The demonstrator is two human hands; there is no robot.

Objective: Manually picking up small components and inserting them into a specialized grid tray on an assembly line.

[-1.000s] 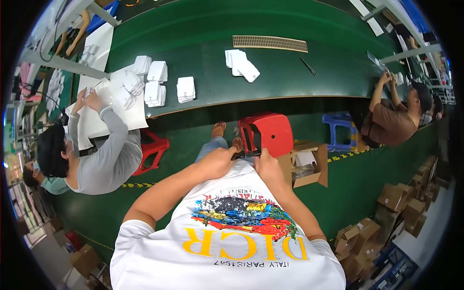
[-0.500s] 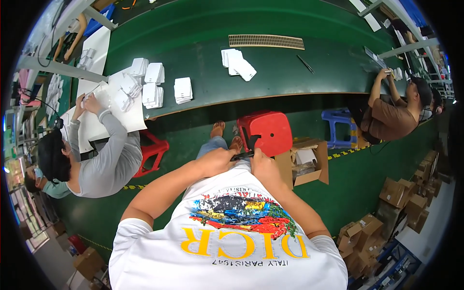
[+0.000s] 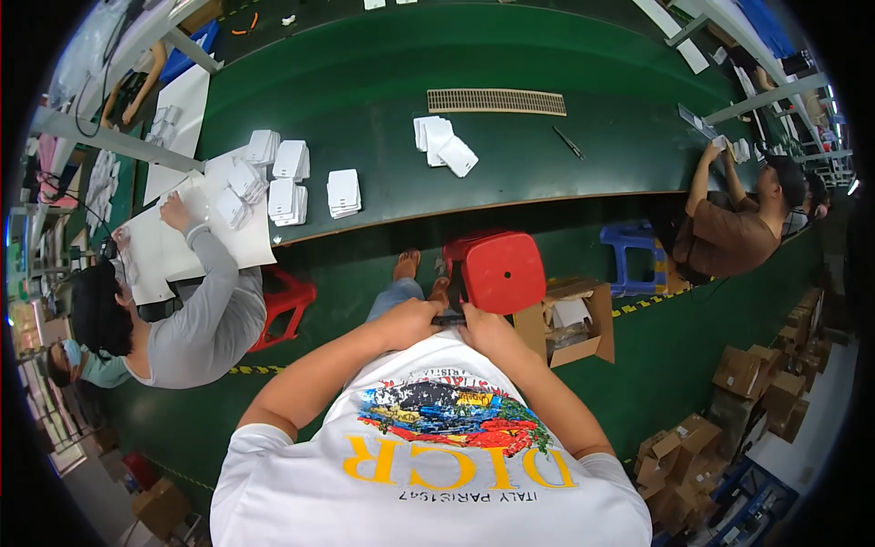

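Left hand and right hand have drawn closer.
The black flat strap, at six o'clock of centre, shows less against the red plastic stool at its two o'clock; left fingers grasp it, right grip cannot be told. Work seems confined there.

And there it is across the white shirt: big yellow capitals, upside down from up here! A thin black line of letters and numerals runs alongside, smaller red lettering by the colourful print. Over on the bench, white pieces carry tiny dark marks, unreadable.
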